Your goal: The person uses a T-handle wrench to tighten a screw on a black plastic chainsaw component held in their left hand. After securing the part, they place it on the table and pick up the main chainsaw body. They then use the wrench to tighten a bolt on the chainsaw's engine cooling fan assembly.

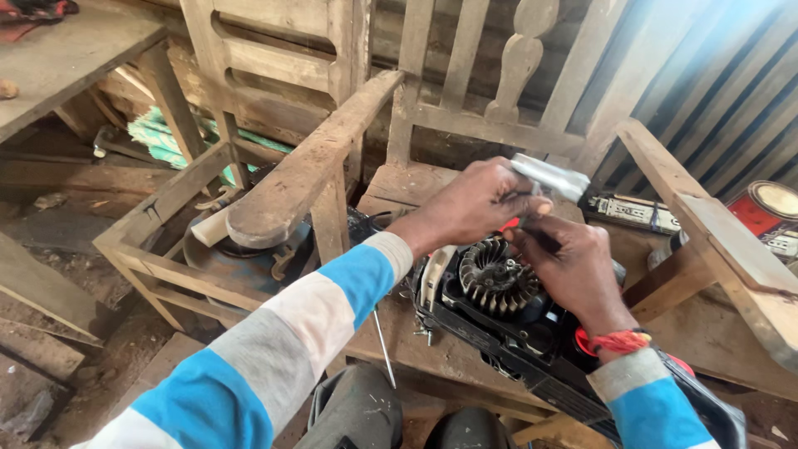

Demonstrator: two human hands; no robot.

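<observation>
While the engine (507,308) (its finned flywheel (494,274) facing up) sits on the wooden chair seat (432,349), your left hand (478,199) pinches a small silver tube (550,176) above it; your right hand (573,266) closes on a dark tool just beside.

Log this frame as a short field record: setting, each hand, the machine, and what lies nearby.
setting: wooden chair seat used as a work surface, in a rough timber workshop
left hand: grips a small grey metal part
right hand: over the engine, fingertips at a red-tipped piece; exact grip unclear
machine: black small engine with finned flywheel exposed
nearby: thin metal rod; red tin can
</observation>
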